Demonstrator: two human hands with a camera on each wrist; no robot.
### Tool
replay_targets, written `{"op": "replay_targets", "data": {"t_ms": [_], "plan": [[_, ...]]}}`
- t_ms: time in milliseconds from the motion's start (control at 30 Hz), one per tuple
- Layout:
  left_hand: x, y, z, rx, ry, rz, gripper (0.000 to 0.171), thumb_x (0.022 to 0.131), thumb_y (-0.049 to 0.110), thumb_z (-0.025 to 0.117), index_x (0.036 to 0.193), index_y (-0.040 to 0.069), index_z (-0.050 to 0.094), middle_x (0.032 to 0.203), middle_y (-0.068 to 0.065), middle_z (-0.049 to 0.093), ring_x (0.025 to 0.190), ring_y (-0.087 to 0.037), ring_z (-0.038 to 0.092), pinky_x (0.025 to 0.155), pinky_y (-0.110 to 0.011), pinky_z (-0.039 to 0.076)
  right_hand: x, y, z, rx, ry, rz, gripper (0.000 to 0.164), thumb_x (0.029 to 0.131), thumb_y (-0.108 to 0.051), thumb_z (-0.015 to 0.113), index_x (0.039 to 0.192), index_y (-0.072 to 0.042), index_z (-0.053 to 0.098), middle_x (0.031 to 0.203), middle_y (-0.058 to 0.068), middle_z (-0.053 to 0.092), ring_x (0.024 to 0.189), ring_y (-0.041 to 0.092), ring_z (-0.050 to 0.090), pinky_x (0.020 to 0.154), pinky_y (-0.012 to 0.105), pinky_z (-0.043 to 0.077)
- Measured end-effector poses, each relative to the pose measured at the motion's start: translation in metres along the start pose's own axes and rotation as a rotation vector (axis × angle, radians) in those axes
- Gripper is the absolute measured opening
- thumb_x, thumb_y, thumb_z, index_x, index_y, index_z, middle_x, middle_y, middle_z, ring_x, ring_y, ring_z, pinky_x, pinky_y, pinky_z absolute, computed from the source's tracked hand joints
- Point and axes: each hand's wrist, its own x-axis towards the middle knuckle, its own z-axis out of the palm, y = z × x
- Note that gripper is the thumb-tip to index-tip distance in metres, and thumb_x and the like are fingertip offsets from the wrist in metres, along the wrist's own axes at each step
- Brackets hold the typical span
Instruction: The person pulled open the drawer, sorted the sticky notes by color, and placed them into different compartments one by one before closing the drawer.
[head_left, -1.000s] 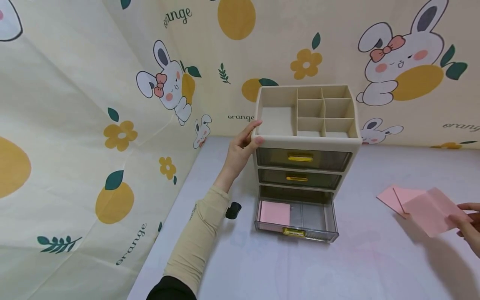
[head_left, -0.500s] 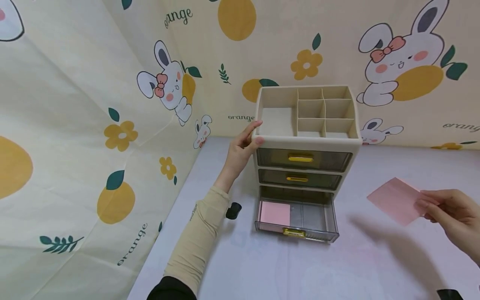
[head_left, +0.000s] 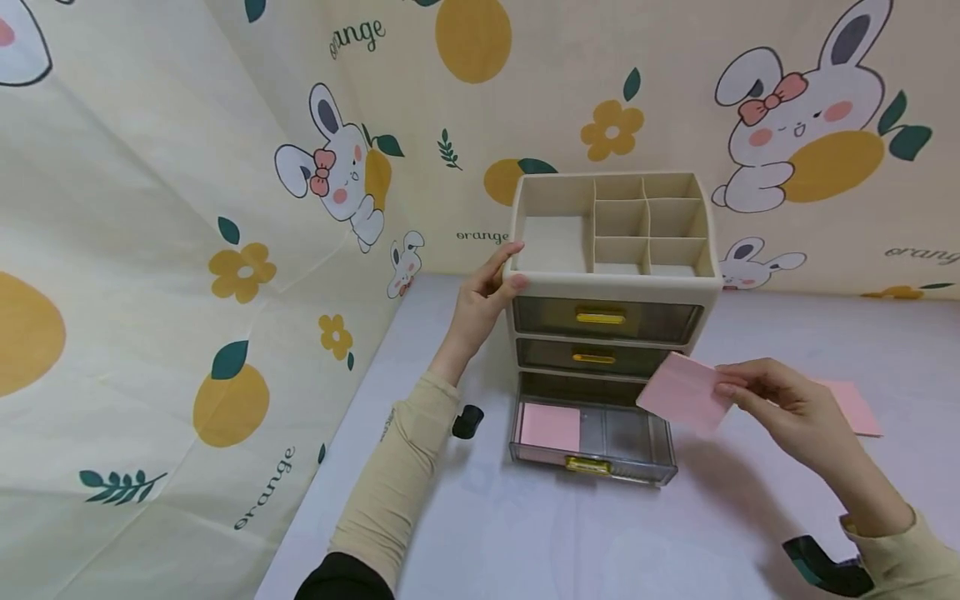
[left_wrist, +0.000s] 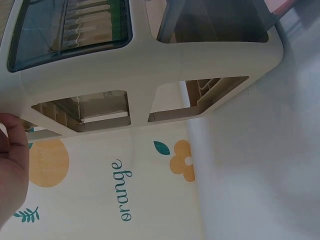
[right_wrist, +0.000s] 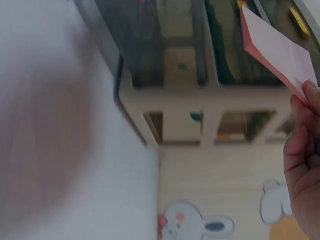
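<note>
A cream desktop drawer organizer (head_left: pixel 615 287) stands on the table, its bottom drawer (head_left: pixel 637 442) pulled out. My left hand (head_left: pixel 476 308) grips its upper left edge, thumb on the front and index finger at the rim. Inside the drawer, at the left, lies a pink sticky note pad (head_left: pixel 551 427). My right hand (head_left: pixel 787 408) pinches another pink sticky note pad (head_left: pixel 684 393) between thumb and fingers, overlapping the drawer's right side in the head view. The right wrist view shows this pad (right_wrist: pixel 280 50) tilted, with its thick edge visible.
More pink paper (head_left: pixel 851 404) lies on the table behind the right hand, partly hidden by it. Two upper drawers with yellow handles (head_left: pixel 600 317) are closed. The organizer's top has several compartments (head_left: pixel 622 221). A patterned backdrop (head_left: pixel 337 275) rises behind and to the left.
My right hand has lifted a pink pad off the table at the right and brought it left to the open drawer. The left hand has stayed at the organizer's edge.
</note>
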Motion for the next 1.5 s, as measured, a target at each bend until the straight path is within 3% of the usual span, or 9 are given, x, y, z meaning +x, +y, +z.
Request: {"op": "replay_targets", "data": {"t_ms": [100,300,567,700,800,1100,1333,1500], "plan": [[0.0,-0.001,0.0,-0.012,-0.009,0.006,0.098,0.064,0.072,0.064,0.134,0.005,0.046,0.119,-0.027,0.057,0.088,-0.004,0.053,0.078,-0.02,0.043,0.004,-0.002,0.016,-0.023,-0.027,-0.006,0.025,0.076,0.009,0.069,0.095,-0.007,0.069,0.086,-0.028,0.063,0.068,-0.007,0.053,0.056,0.013,0.038],[0.0,-0.001,0.001,-0.013,-0.003,0.007,0.098,0.064,0.072,0.064,0.134,0.006,0.046,0.115,-0.025,0.058,0.087,-0.005,0.053,0.076,-0.02,0.043,0.008,-0.004,0.043,-0.018,-0.107,0.018,0.022,0.079,-0.001,0.07,0.097,-0.012,0.072,0.087,-0.024,0.065,0.068,-0.004,0.053,0.058,0.013,0.041],[-0.001,-0.001,0.001,-0.015,0.008,0.002,0.099,0.063,0.072,0.064,0.134,0.005,0.046,0.111,-0.024,0.058,0.084,-0.005,0.051,0.073,-0.021,0.042,0.007,0.0,0.069,-0.071,-0.183,0.017,0.018,0.082,-0.011,0.071,0.098,-0.017,0.071,0.083,-0.009,0.068,0.06,-0.003,0.047,0.052,0.016,0.039],[-0.001,0.0,0.001,-0.004,0.007,0.001,0.098,0.063,0.073,0.064,0.133,0.006,0.046,0.107,-0.019,0.06,0.083,-0.005,0.051,0.072,-0.021,0.041,0.007,-0.001,0.073,-0.168,-0.225,-0.025,0.016,0.08,-0.013,0.072,0.096,-0.019,0.072,0.071,-0.012,0.058,0.055,-0.004,0.036,0.048,0.018,0.034],[0.0,-0.001,0.001,0.0,0.01,0.001,0.098,0.063,0.073,0.064,0.133,0.007,0.047,0.102,-0.014,0.06,0.081,-0.006,0.05,0.07,-0.022,0.04,0.007,-0.003,0.073,-0.221,-0.256,-0.005,0.015,0.08,-0.015,0.072,0.095,-0.018,0.072,0.067,-0.012,0.054,0.054,-0.004,0.034,0.047,0.018,0.032],[0.001,0.0,0.0,0.007,0.013,-0.01,0.098,0.062,0.073,0.064,0.133,0.008,0.048,0.098,-0.009,0.06,0.081,-0.007,0.05,0.071,-0.022,0.04,0.009,-0.013,0.074,-0.346,-0.363,0.084,0.019,0.077,-0.023,0.075,0.093,-0.015,0.07,0.072,-0.011,0.062,0.063,0.001,0.046,0.057,0.024,0.038],[0.001,0.0,0.001,0.022,0.01,0.007,0.097,0.064,0.074,0.063,0.133,0.008,0.048,0.097,-0.009,0.059,0.08,-0.007,0.049,0.069,-0.022,0.039,0.013,-0.017,0.08,-0.483,-0.417,0.069,0.018,0.077,-0.017,0.074,0.094,-0.01,0.071,0.077,-0.003,0.067,0.07,0.014,0.058,0.063,0.036,0.047],[0.001,-0.001,0.001,0.023,0.01,0.007,0.097,0.064,0.074,0.062,0.133,0.008,0.047,0.1,-0.014,0.06,0.081,-0.007,0.05,0.07,-0.022,0.04,0.012,-0.016,0.085,-0.528,-0.449,0.035,0.018,0.077,-0.014,0.072,0.094,-0.007,0.071,0.078,0.002,0.063,0.065,0.011,0.054,0.06,0.034,0.046]]}}
